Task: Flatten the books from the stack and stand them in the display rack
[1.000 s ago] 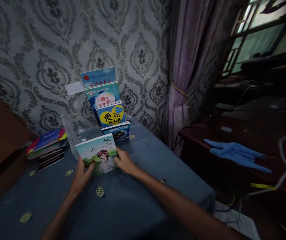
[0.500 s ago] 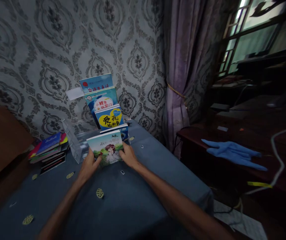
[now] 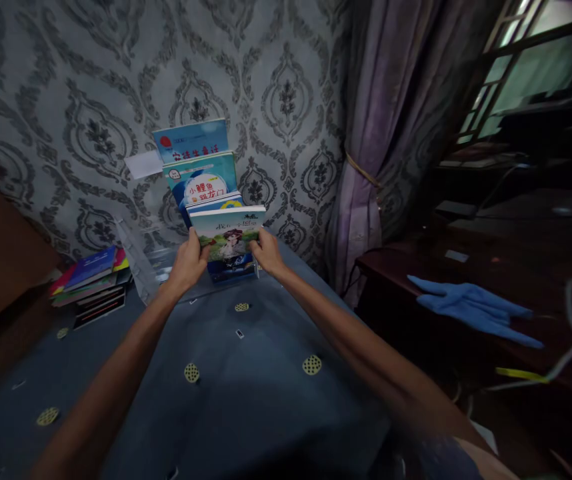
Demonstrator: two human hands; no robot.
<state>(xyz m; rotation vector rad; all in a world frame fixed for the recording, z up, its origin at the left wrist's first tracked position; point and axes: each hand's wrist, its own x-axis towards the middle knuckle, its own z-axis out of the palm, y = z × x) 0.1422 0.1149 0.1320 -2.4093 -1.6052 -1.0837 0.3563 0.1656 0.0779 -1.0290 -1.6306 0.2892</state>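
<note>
Between my two hands is a picture book (image 3: 229,241) with a girl on its cover, held up in front of a tiered clear rack (image 3: 139,263). My left hand (image 3: 189,262) grips its left edge, thumb on the cover. On the right edge, my right hand (image 3: 267,251) is closed the same way. Behind the held book, a teal-blue book (image 3: 201,177) stands in the rack, and a taller blue book (image 3: 191,141) rises at the back. A blue-and-yellow book (image 3: 216,202) is mostly covered by the one I hold. Another dark blue book (image 3: 233,270) shows below it.
A stack of books (image 3: 93,280) lies left of the rack on the blue tablecloth (image 3: 246,413). A brown cardboard box (image 3: 1,260) stands at far left. Blue gloves (image 3: 471,307) and a pale cable (image 3: 569,313) lie on the dark red table at right.
Both hands have raised the picture book and moved it farther toward the rack. It now covers most of the blue-and-yellow book. The camera view has shifted slightly.
</note>
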